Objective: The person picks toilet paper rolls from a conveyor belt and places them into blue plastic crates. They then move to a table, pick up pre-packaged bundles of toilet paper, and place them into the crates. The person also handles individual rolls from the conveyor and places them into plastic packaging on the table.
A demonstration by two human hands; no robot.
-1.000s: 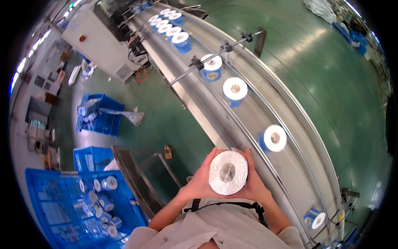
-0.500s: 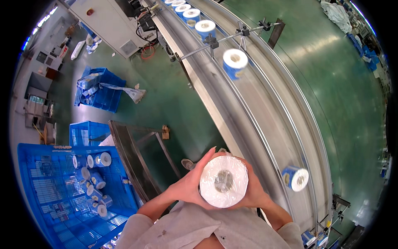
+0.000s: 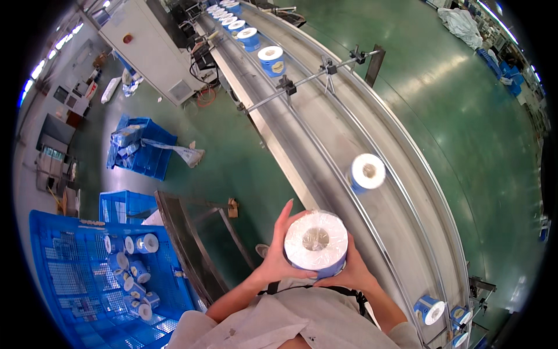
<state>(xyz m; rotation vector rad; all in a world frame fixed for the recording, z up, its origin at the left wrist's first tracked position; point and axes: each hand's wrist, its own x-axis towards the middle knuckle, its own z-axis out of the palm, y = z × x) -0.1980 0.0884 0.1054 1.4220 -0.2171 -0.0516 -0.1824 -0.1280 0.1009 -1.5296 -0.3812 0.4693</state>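
Your grip, left hand (image 3: 281, 251) and right hand (image 3: 355, 269), is clamped around one wrapped roll (image 3: 316, 254) in front of your shirt (image 3: 256, 320). Several rolls (image 3: 138, 270) already lie in the blue crate (image 3: 64, 282); this one isn't set down yet, and other rolls (image 3: 362, 178) sit on the conveyor (image 3: 407, 238).

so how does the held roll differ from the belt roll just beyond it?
The held roll sits between left hand and right hand; the belt roll stands untouched on the conveyor. The held roll looks larger, the belt roll smaller, likely camera distance. Both: white top, blue side.
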